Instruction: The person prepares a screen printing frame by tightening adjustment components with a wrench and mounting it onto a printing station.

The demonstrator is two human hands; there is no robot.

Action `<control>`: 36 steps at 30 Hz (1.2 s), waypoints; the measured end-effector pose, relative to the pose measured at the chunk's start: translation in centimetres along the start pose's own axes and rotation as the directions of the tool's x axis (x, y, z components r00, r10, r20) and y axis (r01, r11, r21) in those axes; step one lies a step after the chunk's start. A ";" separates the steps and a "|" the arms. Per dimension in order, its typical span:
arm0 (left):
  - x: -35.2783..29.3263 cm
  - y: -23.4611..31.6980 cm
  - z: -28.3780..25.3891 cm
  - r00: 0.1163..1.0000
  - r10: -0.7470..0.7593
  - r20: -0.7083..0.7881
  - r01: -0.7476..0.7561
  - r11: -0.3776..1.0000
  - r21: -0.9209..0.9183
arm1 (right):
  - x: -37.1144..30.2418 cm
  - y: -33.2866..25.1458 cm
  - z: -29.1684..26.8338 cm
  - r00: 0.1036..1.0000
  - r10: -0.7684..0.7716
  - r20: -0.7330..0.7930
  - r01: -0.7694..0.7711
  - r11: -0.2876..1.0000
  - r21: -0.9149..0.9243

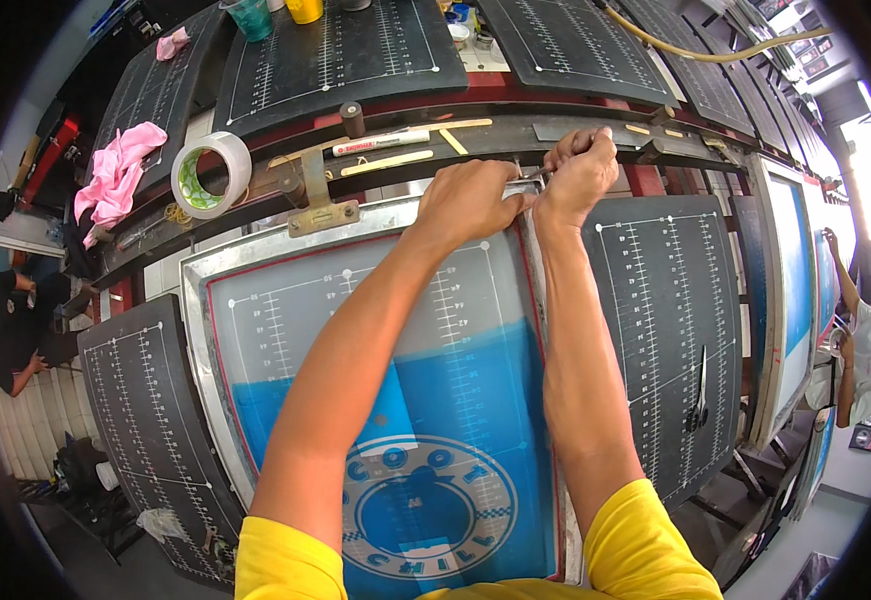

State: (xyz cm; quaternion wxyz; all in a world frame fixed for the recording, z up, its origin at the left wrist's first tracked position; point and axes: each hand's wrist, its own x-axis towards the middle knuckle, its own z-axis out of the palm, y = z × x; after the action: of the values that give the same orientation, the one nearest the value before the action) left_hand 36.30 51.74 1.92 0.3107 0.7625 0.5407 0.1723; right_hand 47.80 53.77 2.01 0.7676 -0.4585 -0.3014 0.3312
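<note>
A screen printing frame (pixel 199 318) with blue-coated mesh lies in front of me over a black board with white ruler marks. A round design with lettering shows in its blue part. My left hand (pixel 464 203) is curled over the frame's far edge near the right corner, its fingertips partly hidden. Just right of that corner, my right hand (pixel 577 183) is closed with its fingers bunched. A thin metal piece shows beside those fingers; I cannot make out what it is. A metal clamp bracket (pixel 324 217) sits on the frame's far edge, left of my left hand.
Along the far rail lie a tape roll (pixel 206 176), a white marker (pixel 381 142) and a pink cloth (pixel 121 175). Scissors (pixel 699 400) rest on the right-hand black board (pixel 656 330). Another framed screen (pixel 771 300) stands further right. Other people (pixel 861 350) are at both sides.
</note>
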 end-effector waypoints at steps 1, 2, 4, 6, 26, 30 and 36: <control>0.1 0.0 0.0 1.000 0.000 0.001 0.000 1.000 0.001 | 0.0 0.1 0.0 1.000 -0.004 0.003 0.004 1.000 -0.005; 0.1 -0.2 0.0 1.000 0.005 -0.006 -0.005 1.000 0.000 | 0.1 0.1 0.0 1.000 -0.008 0.005 0.008 1.000 -0.009; 0.1 -0.4 0.2 1.000 0.011 -0.022 -0.011 1.000 -0.004 | -0.2 0.2 0.2 0.999 -0.030 0.010 0.031 0.998 -0.051; 0.1 -0.4 0.2 1.000 0.009 -0.012 -0.009 1.000 -0.007 | -0.3 0.2 0.2 0.999 -0.045 0.023 0.047 0.997 -0.065; -0.1 -0.1 0.8 0.995 0.067 -0.069 -0.060 0.994 0.093 | 1.0 -1.9 -1.2 0.991 -0.109 0.077 0.106 0.994 0.038; 0.2 -0.8 1.4 0.991 0.043 -0.126 -0.039 0.999 0.032 | 1.0 -7.4 -5.9 0.945 -0.140 0.296 0.227 0.931 -0.286; -2.7 -2.9 0.6 0.941 0.090 -0.326 -0.192 0.935 -0.297 | -4.6 -10.7 -19.1 0.871 -0.009 0.491 0.411 0.560 -0.719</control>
State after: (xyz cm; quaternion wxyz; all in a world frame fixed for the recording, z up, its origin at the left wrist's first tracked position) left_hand 33.61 49.70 -0.24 0.3307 0.7020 0.4898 0.3973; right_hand 62.14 36.73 3.36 0.4224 -0.6289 -0.6342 0.1543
